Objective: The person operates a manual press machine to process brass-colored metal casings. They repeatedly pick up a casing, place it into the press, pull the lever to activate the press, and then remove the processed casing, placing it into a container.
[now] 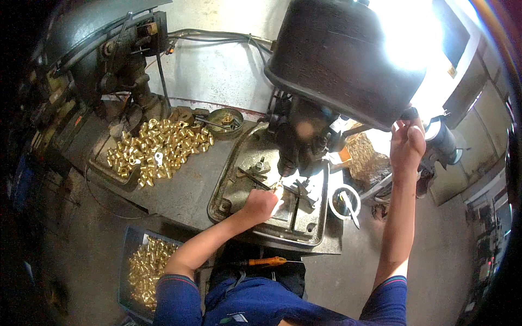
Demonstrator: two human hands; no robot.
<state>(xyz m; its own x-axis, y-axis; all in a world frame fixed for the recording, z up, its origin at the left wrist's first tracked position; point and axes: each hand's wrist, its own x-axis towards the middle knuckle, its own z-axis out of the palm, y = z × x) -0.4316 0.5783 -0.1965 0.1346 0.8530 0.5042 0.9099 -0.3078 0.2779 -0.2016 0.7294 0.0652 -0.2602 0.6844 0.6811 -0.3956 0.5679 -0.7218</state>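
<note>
My left hand [261, 205] is closed around a small brass fitting [278, 189] on the drill press table [231, 198]. Directly above the fitting is the drill chuck [288, 164], its bit close to the fitting; glare hides whether they touch. Raised at the right, my right hand [408, 145] grips the dark knob [409, 113] of the press's feed lever. The lever's shaft is mostly hidden behind the dark press head [348, 60]. Metal clamp bars [254, 178] lie on the table beside my left hand.
A heap of brass fittings [157, 152] covers the bench at left, by a second machine [130, 70] and a round tin [223, 120]. More fittings fill a blue bin [126, 255] below. A white cup [333, 209] holds a brush; an orange-handled tool [266, 261] lies near my lap.
</note>
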